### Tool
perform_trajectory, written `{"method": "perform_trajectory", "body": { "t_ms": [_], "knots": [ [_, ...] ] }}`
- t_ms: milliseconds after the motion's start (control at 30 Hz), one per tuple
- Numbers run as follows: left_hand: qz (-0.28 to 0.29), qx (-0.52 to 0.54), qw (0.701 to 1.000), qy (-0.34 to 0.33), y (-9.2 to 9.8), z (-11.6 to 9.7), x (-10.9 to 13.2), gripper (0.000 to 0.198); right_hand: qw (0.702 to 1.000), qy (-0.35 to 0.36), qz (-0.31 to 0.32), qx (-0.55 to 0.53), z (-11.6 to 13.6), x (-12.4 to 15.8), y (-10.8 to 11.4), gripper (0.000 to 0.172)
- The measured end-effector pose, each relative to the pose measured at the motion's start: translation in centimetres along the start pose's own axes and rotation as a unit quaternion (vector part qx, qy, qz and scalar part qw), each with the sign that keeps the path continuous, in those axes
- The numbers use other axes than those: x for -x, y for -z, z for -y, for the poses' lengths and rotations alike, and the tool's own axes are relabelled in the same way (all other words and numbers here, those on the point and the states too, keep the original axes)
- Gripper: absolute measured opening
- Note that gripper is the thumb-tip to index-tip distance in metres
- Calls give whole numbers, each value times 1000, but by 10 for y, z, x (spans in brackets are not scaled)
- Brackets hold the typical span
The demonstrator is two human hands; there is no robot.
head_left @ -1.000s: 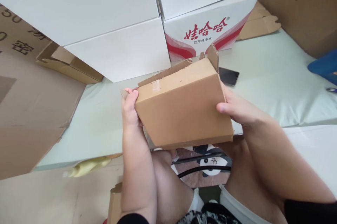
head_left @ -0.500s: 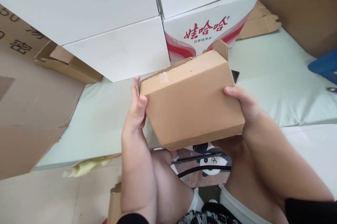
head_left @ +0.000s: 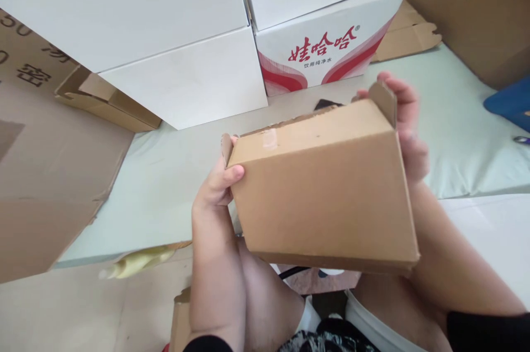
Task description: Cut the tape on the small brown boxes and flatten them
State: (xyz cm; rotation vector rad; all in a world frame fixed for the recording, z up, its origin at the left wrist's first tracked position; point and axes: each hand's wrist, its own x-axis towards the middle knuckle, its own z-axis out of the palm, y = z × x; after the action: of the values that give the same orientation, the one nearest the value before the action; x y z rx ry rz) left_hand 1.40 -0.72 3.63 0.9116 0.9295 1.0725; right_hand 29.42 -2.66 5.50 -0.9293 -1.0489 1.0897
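Note:
A small brown cardboard box point(head_left: 323, 197) is held tilted above my lap, with a broad plain side toward me. Clear tape sticks to its narrow upper face, and small flaps stand up at both ends. My left hand point(head_left: 219, 181) grips the left end, thumb on the near side. At the right end, my right hand point(head_left: 408, 126) has its fingers curled around the raised flap point(head_left: 383, 101); it is slightly blurred, and its palm is partly hidden. A dark flat object point(head_left: 327, 104) lies behind the box, partly covered.
White cartons point(head_left: 182, 81) stand stacked behind, beside a carton with red lettering point(head_left: 323, 48). Large brown boxes flank the pale green sheet point(head_left: 165, 186): one at left point(head_left: 53, 175), one at right point(head_left: 476, 26). A blue object point(head_left: 509, 106) sits at the right edge. Below left hangs something yellowish point(head_left: 143, 262).
The box has turned and come lower and nearer, its right end swinging toward me. My right hand has shifted from the box's right edge up to the flap. My left hand keeps its grip.

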Motion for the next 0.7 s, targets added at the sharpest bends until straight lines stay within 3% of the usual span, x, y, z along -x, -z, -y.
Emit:
{"method": "perform_trajectory", "body": {
  "t_ms": [133, 300, 433, 500, 567, 700],
  "knots": [
    [27, 15, 1000, 4, -21, -3, 14, 52, 999, 20, 36, -20, -8, 2, 3, 40],
    [11, 61, 998, 30, -39, -4, 41, 32, 996, 40, 60, 47, -16, -9, 18, 51],
    [2, 61, 996, 63, -41, -5, 50, 27, 968, 17, 192, 158, -15, -16, 30, 61],
    [11, 61, 995, 72, -39, -4, 47, 28, 961, 25, 227, 155, -16, -16, 33, 64],
    [15, 56, 996, 63, -36, -2, 40, 32, 972, 25, 209, 102, -19, -13, 32, 63],
    [23, 13, 999, 46, -25, 3, 20, 49, 995, 49, 77, -51, -24, -7, 22, 51]
  ]
}}
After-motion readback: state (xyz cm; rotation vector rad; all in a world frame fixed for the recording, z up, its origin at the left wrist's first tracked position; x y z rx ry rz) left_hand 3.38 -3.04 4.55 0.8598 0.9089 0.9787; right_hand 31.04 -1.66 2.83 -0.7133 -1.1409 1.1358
